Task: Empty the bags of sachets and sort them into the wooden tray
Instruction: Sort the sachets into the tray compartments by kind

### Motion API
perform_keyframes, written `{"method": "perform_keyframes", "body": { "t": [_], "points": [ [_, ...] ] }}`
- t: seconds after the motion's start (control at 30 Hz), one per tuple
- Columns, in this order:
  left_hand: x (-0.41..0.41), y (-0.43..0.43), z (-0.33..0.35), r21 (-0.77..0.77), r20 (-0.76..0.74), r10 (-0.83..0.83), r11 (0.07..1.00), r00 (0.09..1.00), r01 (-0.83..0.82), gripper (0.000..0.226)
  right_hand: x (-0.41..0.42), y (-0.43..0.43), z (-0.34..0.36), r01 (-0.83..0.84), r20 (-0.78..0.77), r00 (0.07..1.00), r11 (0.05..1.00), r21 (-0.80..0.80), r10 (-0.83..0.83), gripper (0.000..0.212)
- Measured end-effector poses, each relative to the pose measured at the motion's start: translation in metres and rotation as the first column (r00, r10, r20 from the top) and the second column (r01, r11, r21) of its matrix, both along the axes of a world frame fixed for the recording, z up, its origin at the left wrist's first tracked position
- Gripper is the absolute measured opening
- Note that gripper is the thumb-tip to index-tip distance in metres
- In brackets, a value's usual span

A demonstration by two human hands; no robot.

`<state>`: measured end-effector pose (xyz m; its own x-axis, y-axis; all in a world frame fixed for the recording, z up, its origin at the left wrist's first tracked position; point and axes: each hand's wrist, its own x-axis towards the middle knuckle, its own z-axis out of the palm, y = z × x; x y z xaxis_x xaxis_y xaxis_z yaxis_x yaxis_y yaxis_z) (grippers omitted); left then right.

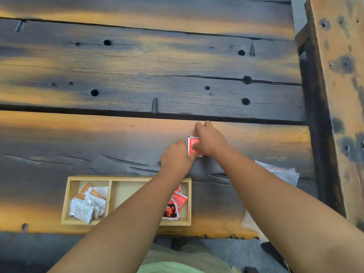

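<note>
The right hand [210, 142] is pinching a small red square foil sachet [194, 144], thumb lying on its face and fingers curling behind it. The left hand [177, 156], fingers curled, is gripping the same sachet's edge just beside the right thumb. Nearer the person than both hands, under the left forearm, a pale wooden compartment tray [108, 177] is holding white-and-orange paper sachets [88, 203] and more red sachets [178, 201] in separate end compartments. A clear plastic bag [279, 172] is lying beside the right forearm.

— What does the person wear?
— A pale green top [177, 267] at the lower edge, with olive cloth [189, 251] just above it. Forearms [137, 209], left hand [176, 156] and right hand [210, 141] are bare.
</note>
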<state>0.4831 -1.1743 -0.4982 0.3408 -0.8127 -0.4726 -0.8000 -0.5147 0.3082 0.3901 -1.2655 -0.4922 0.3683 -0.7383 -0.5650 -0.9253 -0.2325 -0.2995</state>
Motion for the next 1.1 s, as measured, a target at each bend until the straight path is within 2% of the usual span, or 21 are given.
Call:
{"method": "perform_keyframes", "body": {
  "t": [0.1, 0.23, 0.3, 0.4, 0.47, 0.6, 0.7, 0.77, 0.83, 0.9, 0.93, 1.0, 1.03, 1.1],
  "points": [
    [0.001, 0.001, -0.008, -0.030, -0.023, 0.020, 0.999, 1.000, -0.021, 0.048, -0.003, -0.001, 0.000, 0.092, 0.073, 0.993, 0.995, 0.032, -0.094, 0.027],
    [0.010, 0.002, -0.009, -0.051, -0.211, 0.144, 0.986, 0.967, -0.158, 0.038, -0.011, 0.004, 0.007, 0.276, 0.255, 0.918, 0.951, 0.139, -0.304, 0.017],
    [0.014, 0.005, -0.005, -0.043, -0.389, 0.212, 0.968, 0.896, -0.248, 0.039, -0.013, 0.012, 0.011, 0.317, 0.338, 0.865, 0.926, 0.206, -0.372, 0.014],
    [0.022, 0.015, 0.009, 0.004, -0.629, 0.266, 0.941, 0.730, -0.339, 0.037, -0.012, 0.027, 0.019, 0.377, 0.452, 0.752, 0.875, 0.304, -0.480, 0.016],
    [0.030, 0.026, 0.023, 0.029, -0.710, 0.288, 0.923, 0.642, -0.383, 0.034, -0.011, 0.039, 0.028, 0.402, 0.487, 0.696, 0.848, 0.345, -0.528, 0.024],
    [0.049, 0.044, 0.048, 0.081, -0.791, 0.330, 0.891, 0.515, -0.447, 0.026, -0.008, 0.069, 0.047, 0.370, 0.505, 0.681, 0.845, 0.387, -0.530, 0.025],
    [0.065, 0.064, 0.054, 0.029, -0.766, 0.253, 0.932, 0.591, -0.361, 0.016, -0.005, 0.099, 0.054, 0.399, 0.487, 0.705, 0.856, 0.329, -0.516, 0.024],
    [0.073, 0.079, 0.055, -0.009, -0.725, 0.186, 0.960, 0.663, -0.280, 0.013, -0.005, 0.121, 0.058, 0.405, 0.442, 0.763, 0.882, 0.242, -0.472, 0.032],
    [0.077, 0.097, 0.055, -0.031, -0.711, 0.117, 0.980, 0.694, -0.197, 0.012, -0.005, 0.145, 0.060, 0.401, 0.415, 0.797, 0.898, 0.180, -0.439, 0.040],
    [0.079, 0.115, 0.054, -0.040, -0.688, 0.065, 0.991, 0.723, -0.128, 0.015, -0.004, 0.167, 0.060, 0.395, 0.401, 0.814, 0.906, 0.150, -0.421, 0.036],
    [0.080, 0.123, 0.051, -0.049, -0.668, 0.038, 0.994, 0.743, -0.094, 0.017, -0.004, 0.177, 0.060, 0.395, 0.391, 0.821, 0.908, 0.138, -0.417, 0.027],
    [0.078, 0.134, 0.045, -0.096, -0.544, -0.086, 0.995, 0.835, 0.040, 0.020, -0.004, 0.193, 0.056, 0.390, 0.333, 0.854, 0.915, 0.100, -0.400, 0.013],
    [0.076, 0.139, 0.043, -0.118, -0.452, -0.170, 0.984, 0.875, 0.131, 0.022, -0.004, 0.200, 0.053, 0.380, 0.284, 0.878, 0.922, 0.077, -0.386, 0.015],
    [0.072, 0.146, 0.039, -0.128, -0.298, -0.311, 0.950, 0.902, 0.285, 0.022, -0.003, 0.211, 0.046, 0.360, 0.199, 0.912, 0.932, 0.027, -0.358, 0.017]
  ]
}}
